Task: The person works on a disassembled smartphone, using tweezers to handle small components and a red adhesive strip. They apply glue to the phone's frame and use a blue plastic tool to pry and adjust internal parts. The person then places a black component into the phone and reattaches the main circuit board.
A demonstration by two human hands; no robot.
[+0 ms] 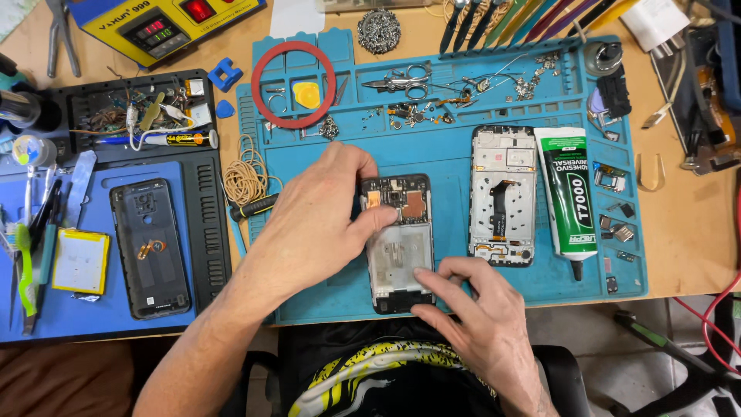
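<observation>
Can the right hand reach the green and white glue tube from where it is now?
Probably yes. The right hand rests on the lower edge of the opened phone, and the glue tube lies uncovered on the blue mat to its right; only the white phone frame lies between.

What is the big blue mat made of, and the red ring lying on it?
The blue work mat looks like soft matte silicone or rubber: its moulded ridges and little trays show no shine. The red ring looks like smooth plastic or rubber, evenly coloured with a slight sheen. I cannot tell which.
</observation>
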